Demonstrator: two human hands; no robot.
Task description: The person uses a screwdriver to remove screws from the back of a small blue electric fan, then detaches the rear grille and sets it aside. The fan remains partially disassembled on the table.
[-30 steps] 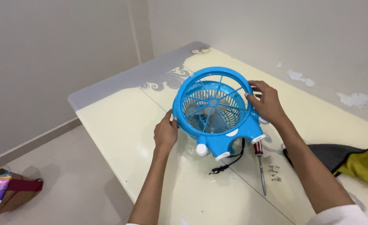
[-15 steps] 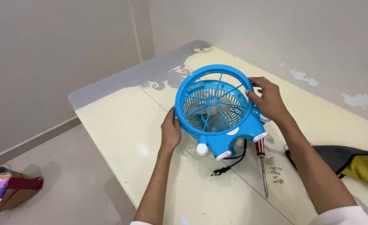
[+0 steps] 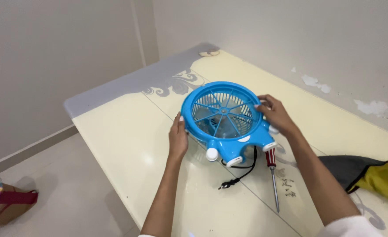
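Observation:
A small blue plastic fan (image 3: 224, 119) with a round grille and white feet rests face up on the pale yellow table (image 3: 123, 140). My left hand (image 3: 177, 137) grips its left rim. My right hand (image 3: 274, 115) grips its right rim. A black power cord with a plug (image 3: 234, 176) trails from under the fan toward me. A screwdriver with a red and white handle (image 3: 273, 176) lies on the table just right of the cord, beneath my right forearm.
Several small screws (image 3: 288, 184) lie beside the screwdriver. A grey and yellow cloth bag (image 3: 369, 175) sits at the table's right. The table's left edge drops to the floor, where a bag (image 3: 3, 202) stands. Walls close in behind and to the right.
The fan has been lowered and tipped flatter onto the table, with both hands staying on its rim.

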